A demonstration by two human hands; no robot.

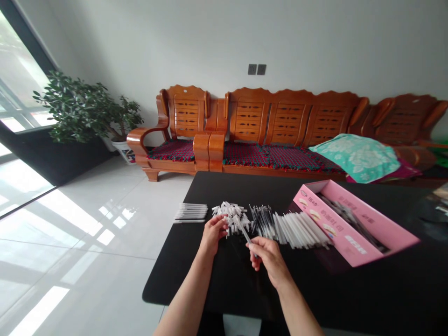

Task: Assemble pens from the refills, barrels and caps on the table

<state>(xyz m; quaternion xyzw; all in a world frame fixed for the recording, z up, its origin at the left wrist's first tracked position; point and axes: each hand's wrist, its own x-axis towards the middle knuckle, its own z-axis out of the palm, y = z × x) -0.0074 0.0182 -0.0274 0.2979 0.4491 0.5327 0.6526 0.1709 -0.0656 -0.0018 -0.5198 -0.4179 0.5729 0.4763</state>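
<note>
One thin pale tube is being pinched near its lower end by the right grip, between thumb and fingers. The tube is slanting forward and left from that grip, its far end reaching over a heap of small white pieces. Left grip: fingers are curling at the heap's left side; whether they are pinching a piece, cannot tell. The tube is lying between the two grips, nearer the right.

Layout on the black bench: beyond the left grip and to its left, a row of slim white sticks is lying side by side. Just beyond the right grip, a bunch of thin rods is lying next to the heap. Right of that grip, many white tubes are lying closely packed, extending toward a pink box. The box is standing open, holding dark grey strips. Far beyond both grips, a wooden sofa is standing along the wall.
</note>
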